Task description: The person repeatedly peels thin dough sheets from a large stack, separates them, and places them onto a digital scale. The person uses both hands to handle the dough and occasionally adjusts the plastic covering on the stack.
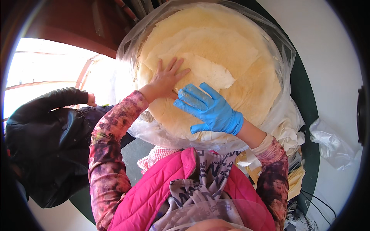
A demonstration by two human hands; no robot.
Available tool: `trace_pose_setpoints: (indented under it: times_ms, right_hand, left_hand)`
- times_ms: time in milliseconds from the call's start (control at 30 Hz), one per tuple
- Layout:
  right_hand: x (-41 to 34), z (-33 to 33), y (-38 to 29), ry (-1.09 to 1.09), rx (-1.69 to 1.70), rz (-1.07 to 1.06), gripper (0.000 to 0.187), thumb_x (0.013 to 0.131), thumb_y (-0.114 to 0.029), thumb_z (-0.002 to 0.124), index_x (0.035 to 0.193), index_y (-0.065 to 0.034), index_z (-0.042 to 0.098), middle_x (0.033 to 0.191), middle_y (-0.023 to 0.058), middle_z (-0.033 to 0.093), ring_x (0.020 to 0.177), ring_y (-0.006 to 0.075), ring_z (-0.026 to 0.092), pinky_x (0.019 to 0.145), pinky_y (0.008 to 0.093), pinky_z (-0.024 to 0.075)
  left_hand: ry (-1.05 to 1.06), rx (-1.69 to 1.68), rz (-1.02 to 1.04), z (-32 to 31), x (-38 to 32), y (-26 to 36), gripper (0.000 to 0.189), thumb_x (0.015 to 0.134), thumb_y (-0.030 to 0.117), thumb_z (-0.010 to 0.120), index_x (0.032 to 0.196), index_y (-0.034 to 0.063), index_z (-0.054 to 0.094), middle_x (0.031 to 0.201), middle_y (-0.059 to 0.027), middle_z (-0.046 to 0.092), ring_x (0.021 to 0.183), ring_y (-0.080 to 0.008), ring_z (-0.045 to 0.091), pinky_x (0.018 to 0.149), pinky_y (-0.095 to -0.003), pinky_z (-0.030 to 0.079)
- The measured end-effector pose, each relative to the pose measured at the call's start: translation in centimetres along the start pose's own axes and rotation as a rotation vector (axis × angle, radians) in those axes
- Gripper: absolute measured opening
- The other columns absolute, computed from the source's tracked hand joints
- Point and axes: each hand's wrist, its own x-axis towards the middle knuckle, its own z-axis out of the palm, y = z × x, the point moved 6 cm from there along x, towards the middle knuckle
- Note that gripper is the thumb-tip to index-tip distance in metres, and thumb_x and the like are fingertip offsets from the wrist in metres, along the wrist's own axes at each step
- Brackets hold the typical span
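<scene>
A wide stack of thin round flatbreads (248, 95) lies in front of me inside a transparent plastic bag (289, 55) that is folded back around its edge. A paler torn patch (214, 72) shows on the top sheet. My bare left hand (167, 78) rests on the left part of the stack with its fingers spread. Over the front part is my right hand (209, 111), in a blue disposable glove with whitish residue on the fingers. Its fingers are apart and hold nothing; I cannot tell whether it touches the bread.
Close on my left is another person in a black jacket (57, 138), one hand (92, 99) showing. A bright window (49, 66) lies beyond. Crumpled plastic (332, 144) and black cables (313, 199) are at the right. White cloth (289, 127) bunches beside the stack.
</scene>
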Motion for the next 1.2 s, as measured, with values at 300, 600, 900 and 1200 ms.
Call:
trace_pose_setpoints:
  times_ms: [300, 600, 900, 1200]
  right_hand:
    - [-3.6, 3.8, 9.5, -0.107, -0.076, 0.326, 0.109, 0.054, -0.052, 0.081, 0.144, -0.0122, 0.036, 0.147, 0.0221, 0.032, 0.137, 0.0392, 0.029, 0.112, 0.0535, 0.0216]
    - [-3.5, 5.0, 3.1, -0.198, 0.131, 0.070, 0.082, 0.069, -0.015, 0.071, 0.144, -0.0188, 0.039, 0.148, 0.0175, 0.036, 0.136, 0.0370, 0.034, 0.113, 0.0519, 0.0220]
    - [-5.4, 3.9, 10.8, 0.035, 1.331, 1.020, 0.039, 0.093, -0.022, 0.061, 0.128, -0.0036, 0.056, 0.125, 0.0090, 0.060, 0.115, 0.0205, 0.057, 0.091, 0.0361, 0.0508]
    - [-6.4, 5.8, 15.0, 0.230, 1.768, 1.206, 0.041, 0.093, -0.028, 0.061, 0.125, -0.0027, 0.056, 0.115, 0.0100, 0.065, 0.103, 0.0210, 0.065, 0.081, 0.0372, 0.0563]
  left_hand:
    - [0.140, 0.026, 0.297, -2.9, -0.5, 2.3, 0.074, 0.069, 0.024, 0.074, 0.136, 0.0123, 0.046, 0.140, -0.0140, 0.043, 0.130, -0.0358, 0.040, 0.106, -0.0531, 0.032]
    - [-0.447, -0.685, 0.273, -7.6, -2.7, 3.3, 0.047, 0.093, 0.037, 0.057, 0.125, 0.0018, 0.056, 0.127, -0.0184, 0.056, 0.123, -0.0302, 0.050, 0.103, -0.0366, 0.039]
    - [-0.501, -1.438, -0.436, 2.4, -1.7, -12.7, 0.046, 0.099, 0.035, 0.047, 0.133, 0.0039, 0.052, 0.128, -0.0061, 0.058, 0.119, -0.0167, 0.053, 0.100, -0.0332, 0.042]
    - [0.829, -0.311, -0.165, -7.1, 1.8, -2.2, 0.051, 0.088, 0.030, 0.063, 0.134, 0.0134, 0.050, 0.142, -0.0158, 0.045, 0.135, -0.0290, 0.038, 0.112, -0.0457, 0.026]
